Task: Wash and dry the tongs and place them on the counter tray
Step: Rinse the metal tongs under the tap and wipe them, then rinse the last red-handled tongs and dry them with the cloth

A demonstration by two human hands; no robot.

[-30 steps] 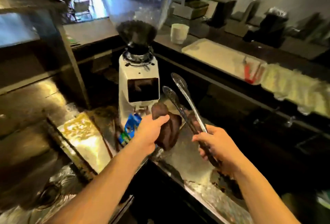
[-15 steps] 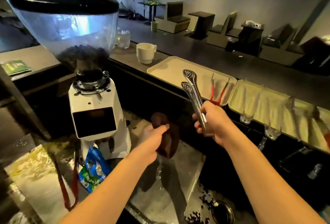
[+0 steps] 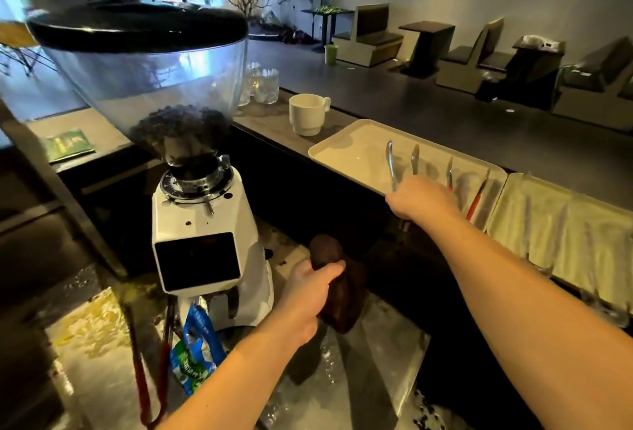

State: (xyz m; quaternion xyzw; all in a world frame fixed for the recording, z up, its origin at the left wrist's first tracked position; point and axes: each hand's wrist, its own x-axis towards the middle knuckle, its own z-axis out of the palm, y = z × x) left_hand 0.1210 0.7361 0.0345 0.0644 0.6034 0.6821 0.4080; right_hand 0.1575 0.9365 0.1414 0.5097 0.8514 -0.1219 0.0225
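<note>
Tongs (image 3: 399, 166) are lying over the near part of the cream tray (image 3: 346, 152) on the raised counter (image 3: 445, 114), their two metal tips pointing away from the person and standing apart. Right hand (image 3: 419, 198) is reaching across the tray's near rim and is covering the handle end of the tongs; its fingers are hidden behind the back of the hand, so whether they are gripping the tongs or lying loose cannot be told. Left hand (image 3: 308, 296) is holding a dark brown cloth (image 3: 337, 289), with fingers and thumb curling round its upper part; the cloth is hanging down over the steel worktop (image 3: 359, 378) below the counter.

Red-handled tongs (image 3: 471, 191) are lying on the same tray, just to the right of the metal pair. A white mug (image 3: 306, 114) is standing upright on the counter, near the tray's far left corner. A white coffee grinder (image 3: 202, 241) with a clear bean hopper is standing on the worktop to the left of the cloth. A blue packet (image 3: 193, 357) is leaning against the grinder's base. A pale mat (image 3: 565, 224) is lying on the counter, touching the tray's right edge.
</note>
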